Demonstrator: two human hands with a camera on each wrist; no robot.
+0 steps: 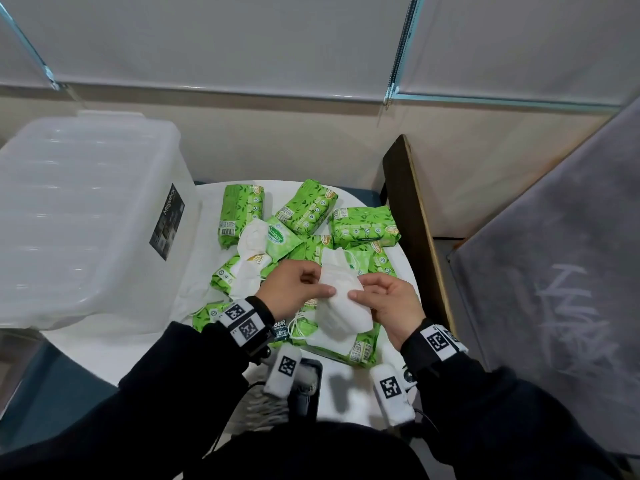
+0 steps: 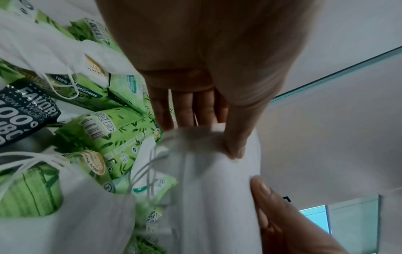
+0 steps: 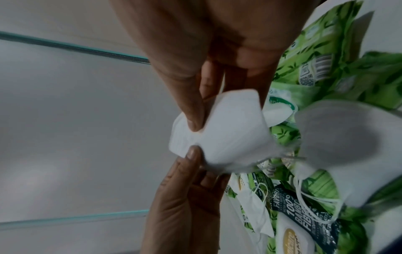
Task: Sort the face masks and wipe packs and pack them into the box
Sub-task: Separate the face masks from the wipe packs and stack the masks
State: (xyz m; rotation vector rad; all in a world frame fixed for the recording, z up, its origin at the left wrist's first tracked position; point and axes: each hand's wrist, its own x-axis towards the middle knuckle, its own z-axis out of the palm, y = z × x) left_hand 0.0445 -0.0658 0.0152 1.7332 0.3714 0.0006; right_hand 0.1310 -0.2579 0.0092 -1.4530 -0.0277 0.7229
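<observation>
Both hands hold one white face mask (image 1: 341, 289) just above the pile on the table. My left hand (image 1: 322, 289) pinches its left edge between thumb and fingers, and my right hand (image 1: 360, 294) pinches its right edge. In the left wrist view my left hand (image 2: 230, 147) has its thumb pressed on the mask (image 2: 217, 189). The right wrist view shows my right hand (image 3: 195, 123) pinching the mask (image 3: 228, 134) opposite the left thumb. Several green wipe packs (image 1: 363, 226) lie heaped underneath. Other white masks (image 1: 252, 244) rest among them. The clear plastic box (image 1: 86, 220) stands at the left.
The heap sits on a white round table (image 1: 104, 355). A dark wooden panel (image 1: 412, 216) rises right of the table, with a grey fabric surface (image 1: 554, 258) beyond it. One pack with a dark label (image 2: 28, 110) lies near my left wrist. A wall is behind.
</observation>
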